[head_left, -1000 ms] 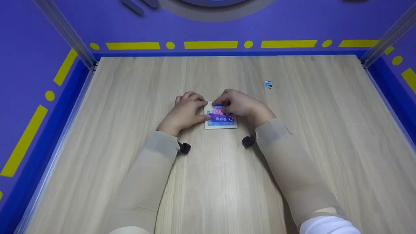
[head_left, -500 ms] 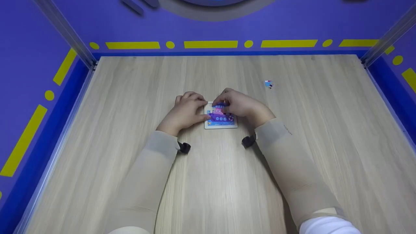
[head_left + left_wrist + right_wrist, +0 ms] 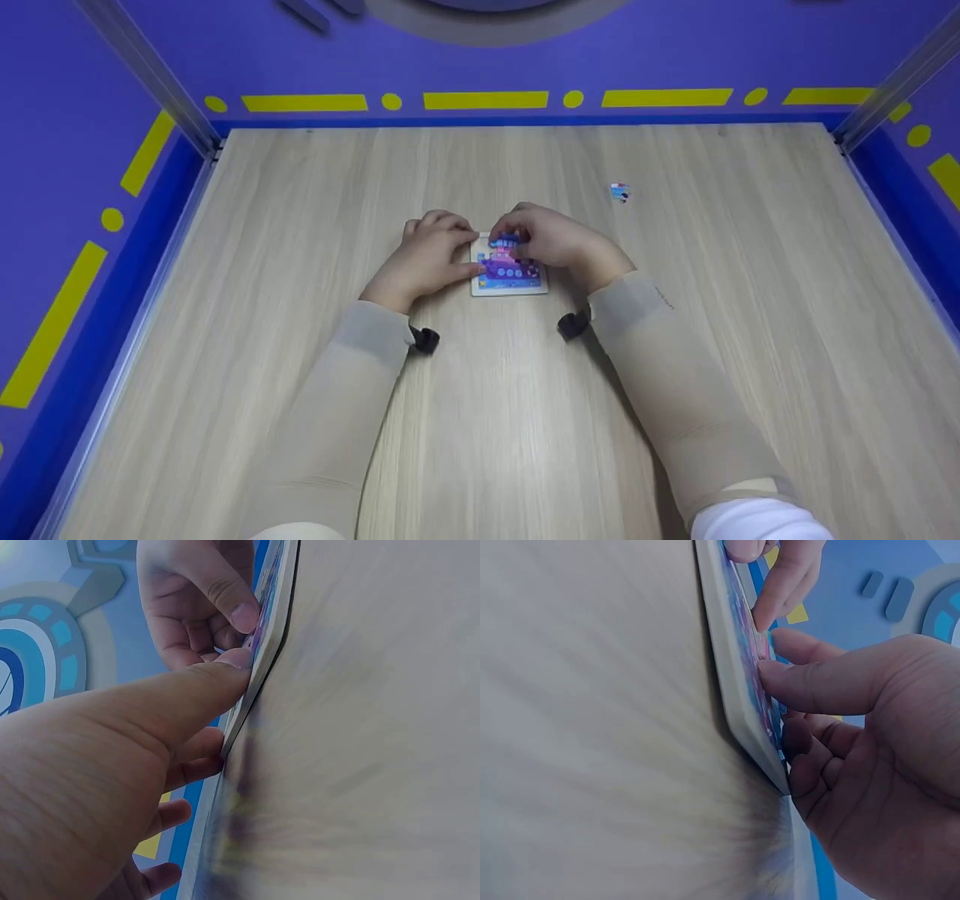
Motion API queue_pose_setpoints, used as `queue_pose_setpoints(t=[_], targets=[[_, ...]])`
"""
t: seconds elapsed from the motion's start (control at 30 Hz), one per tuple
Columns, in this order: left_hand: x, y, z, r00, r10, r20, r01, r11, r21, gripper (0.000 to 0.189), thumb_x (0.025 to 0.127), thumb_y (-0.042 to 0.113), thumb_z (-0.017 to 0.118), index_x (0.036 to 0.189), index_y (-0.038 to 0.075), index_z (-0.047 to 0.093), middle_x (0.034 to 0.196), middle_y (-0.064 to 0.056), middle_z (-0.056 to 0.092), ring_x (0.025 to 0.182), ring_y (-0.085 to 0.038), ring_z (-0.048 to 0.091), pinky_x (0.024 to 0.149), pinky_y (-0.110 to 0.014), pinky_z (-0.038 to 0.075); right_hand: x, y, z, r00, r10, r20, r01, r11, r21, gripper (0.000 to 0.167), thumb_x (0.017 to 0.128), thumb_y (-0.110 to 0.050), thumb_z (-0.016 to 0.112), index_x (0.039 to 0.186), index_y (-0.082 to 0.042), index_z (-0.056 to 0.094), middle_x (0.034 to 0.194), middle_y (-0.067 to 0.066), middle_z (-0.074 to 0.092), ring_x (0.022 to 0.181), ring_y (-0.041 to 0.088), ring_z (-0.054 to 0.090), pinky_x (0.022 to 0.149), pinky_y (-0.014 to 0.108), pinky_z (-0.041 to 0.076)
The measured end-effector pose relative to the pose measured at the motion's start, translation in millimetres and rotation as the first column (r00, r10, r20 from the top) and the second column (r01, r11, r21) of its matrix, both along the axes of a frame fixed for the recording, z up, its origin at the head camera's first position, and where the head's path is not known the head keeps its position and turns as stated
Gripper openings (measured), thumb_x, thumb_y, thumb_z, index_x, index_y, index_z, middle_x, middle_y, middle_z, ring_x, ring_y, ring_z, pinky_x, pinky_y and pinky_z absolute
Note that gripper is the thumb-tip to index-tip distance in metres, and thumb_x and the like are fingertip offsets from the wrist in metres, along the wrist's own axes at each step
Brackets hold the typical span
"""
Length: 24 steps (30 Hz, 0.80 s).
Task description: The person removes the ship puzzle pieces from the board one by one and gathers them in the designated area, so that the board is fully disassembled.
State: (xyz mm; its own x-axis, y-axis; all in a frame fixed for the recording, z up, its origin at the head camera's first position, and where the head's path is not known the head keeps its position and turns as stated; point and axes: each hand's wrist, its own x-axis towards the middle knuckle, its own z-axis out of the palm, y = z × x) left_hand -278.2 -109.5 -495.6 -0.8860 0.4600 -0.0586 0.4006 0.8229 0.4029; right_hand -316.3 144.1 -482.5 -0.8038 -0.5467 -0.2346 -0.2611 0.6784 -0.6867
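A small square jigsaw puzzle (image 3: 510, 293) with a pale frame lies flat on the table in the head view. Its picture shows a purple and pink ship on blue water; a bare patch shows at its upper left. My left hand (image 3: 425, 264) steadies it from the left, thumb resting on the picture and index fingertip at the upper left corner. Over the upper right part, my right hand (image 3: 553, 238) has thumb and index finger curled in a pinch at a blue puzzle piece (image 3: 504, 242), mostly covered by the fingers. In the right wrist view, the thumb (image 3: 802, 686) touches the picture side.
One loose puzzle piece (image 3: 619, 192), light blue with red and dark marks, lies on the wooden table (image 3: 480, 420) beyond the right hand. Blue-purple panels (image 3: 480, 67) with yellow dashes enclose the back and sides.
Both hands hold nearly the same place on the puzzle. The right fingers shift very slightly, and the blue piece beneath them shows at a slightly different angle.
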Motion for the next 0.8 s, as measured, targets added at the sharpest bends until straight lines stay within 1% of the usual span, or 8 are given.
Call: queue_pose_setpoints(t=[0.07, 0.2, 0.3, 0.6, 0.8], targets=[[-0.2, 0.4, 0.4, 1.000, 0.002, 0.001, -0.002, 1.000, -0.003, 0.068, 0.105, 0.056, 0.077, 0.157, 0.013, 0.069, 0.164, -0.007, 0.061, 0.163, -0.033, 0.042, 0.129, -0.061, 0.029, -0.5, 0.0, -0.3, 1.000, -0.008, 0.004, 0.009, 1.000, -0.006, 0.034, 0.108, -0.001, 0.070, 0.137, -0.016, 0.077, 0.142, 0.012, 0.064, 0.127, 0.032, 0.059, 0.123, 0.055, 0.049], [-0.1, 1.0, 0.9, 1.000, 0.008, 0.011, -0.008, 1.000, -0.002, 0.068, 0.105, 0.055, 0.077, 0.157, 0.012, 0.069, 0.165, -0.007, 0.060, 0.164, -0.033, 0.040, 0.131, -0.060, 0.029, -1.5, -0.3, -1.3, 1.000, -0.010, -0.010, 0.010, 1.000, -0.014, 0.036, 0.107, -0.001, 0.072, 0.142, -0.009, 0.074, 0.134, 0.015, 0.067, 0.123, 0.032, 0.059, 0.118, 0.053, 0.050], [0.4, 1.1, 0.8, 1.000, 0.013, 0.014, -0.013, 1.000, -0.001, 0.067, 0.105, 0.054, 0.078, 0.157, 0.012, 0.069, 0.165, -0.007, 0.061, 0.164, -0.032, 0.040, 0.131, -0.060, 0.029, -1.9, -0.4, -1.9, 1.000, -0.012, -0.026, 0.012, 1.000, -0.010, 0.036, 0.106, -0.002, 0.073, 0.142, -0.005, 0.074, 0.130, 0.017, 0.068, 0.119, 0.032, 0.059, 0.114, 0.052, 0.051], [0.8, 1.1, 0.5, 1.000, 0.011, 0.011, -0.011, 1.000, 0.000, 0.067, 0.105, 0.054, 0.077, 0.157, 0.013, 0.069, 0.164, -0.006, 0.061, 0.163, -0.032, 0.041, 0.130, -0.060, 0.029, -1.5, 1.2, -1.9, 0.999, -0.040, 0.014, 0.040, 0.999, -0.033, 0.035, 0.106, -0.002, 0.074, 0.139, -0.013, 0.078, 0.133, 0.012, 0.068, 0.121, 0.030, 0.058, 0.114, 0.050, 0.052], [0.8, 0.9, 0.6, 1.000, 0.007, 0.005, -0.007, 1.000, 0.003, 0.067, 0.105, 0.054, 0.077, 0.156, 0.012, 0.069, 0.164, -0.007, 0.061, 0.163, -0.032, 0.041, 0.130, -0.060, 0.029, -2.2, 3.5, -3.4, 0.999, -0.047, 0.014, 0.048, 0.997, -0.057, 0.037, 0.104, -0.003, 0.076, 0.139, -0.016, 0.080, 0.132, 0.012, 0.070, 0.117, 0.029, 0.060, 0.108, 0.047, 0.054]])
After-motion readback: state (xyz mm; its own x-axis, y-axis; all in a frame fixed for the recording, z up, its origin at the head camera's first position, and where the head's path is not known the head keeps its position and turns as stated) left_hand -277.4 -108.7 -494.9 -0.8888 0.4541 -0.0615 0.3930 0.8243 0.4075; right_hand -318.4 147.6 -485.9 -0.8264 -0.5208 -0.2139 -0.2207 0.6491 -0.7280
